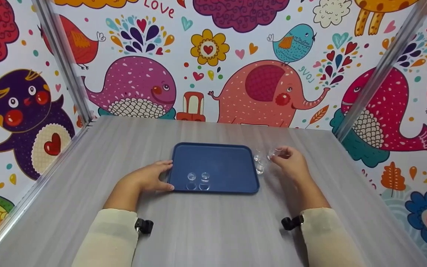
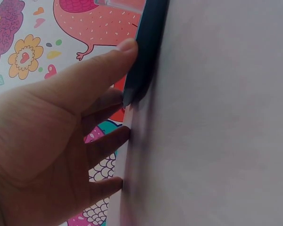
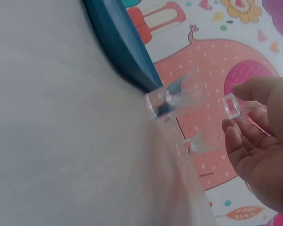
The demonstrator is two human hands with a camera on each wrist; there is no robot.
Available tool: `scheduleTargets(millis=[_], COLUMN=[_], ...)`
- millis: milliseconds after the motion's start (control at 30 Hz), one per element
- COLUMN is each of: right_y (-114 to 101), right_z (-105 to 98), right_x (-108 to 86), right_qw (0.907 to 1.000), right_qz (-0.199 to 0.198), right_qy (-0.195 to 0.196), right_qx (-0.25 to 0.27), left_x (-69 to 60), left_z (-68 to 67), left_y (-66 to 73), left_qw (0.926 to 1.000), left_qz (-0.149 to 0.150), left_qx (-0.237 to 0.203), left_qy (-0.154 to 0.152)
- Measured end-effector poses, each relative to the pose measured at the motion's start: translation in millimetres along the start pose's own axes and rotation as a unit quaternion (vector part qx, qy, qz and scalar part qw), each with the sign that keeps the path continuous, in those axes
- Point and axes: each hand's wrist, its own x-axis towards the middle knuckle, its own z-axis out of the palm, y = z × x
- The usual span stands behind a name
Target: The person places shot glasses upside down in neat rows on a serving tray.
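A blue tray lies on the table, with two small clear cups side by side near its front edge. The left hand rests at the tray's left side; in the left wrist view its thumb touches the tray and the other fingers of the hand are spread. The right hand, right of the tray, pinches a clear cup between thumb and fingers, seen in the right wrist view as a cup. Two more clear cups stand by the tray's right edge.
The grey table reaches to walls printed with cartoon animals. Metal posts rise at its two back corners. A small black device is worn at each wrist over pale sleeves.
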Motion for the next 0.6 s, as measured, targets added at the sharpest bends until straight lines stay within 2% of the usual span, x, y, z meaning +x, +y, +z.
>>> scheduleTargets(millis=[267, 467, 600], right_y=[-24, -39, -50], right_z=[20, 37, 50], right_x=[-14.1, -24.3, -29.1], right_qw=[0.9986, 0.9973, 0.9944], right_qz=[-0.051, -0.060, -0.082], right_qy=[-0.012, -0.043, -0.066], right_qx=[-0.006, -0.005, 0.001], left_x=[0.6, 1.5, 1.8], left_z=[0.0, 0.7, -0.1], left_y=[-0.6, -2.1, -1.8], left_qw=[1.0000, 1.0000, 1.0000], left_qz=[-0.001, 0.001, -0.001], left_qx=[-0.001, -0.008, -0.007], left_qy=[0.002, 0.001, 0.000])
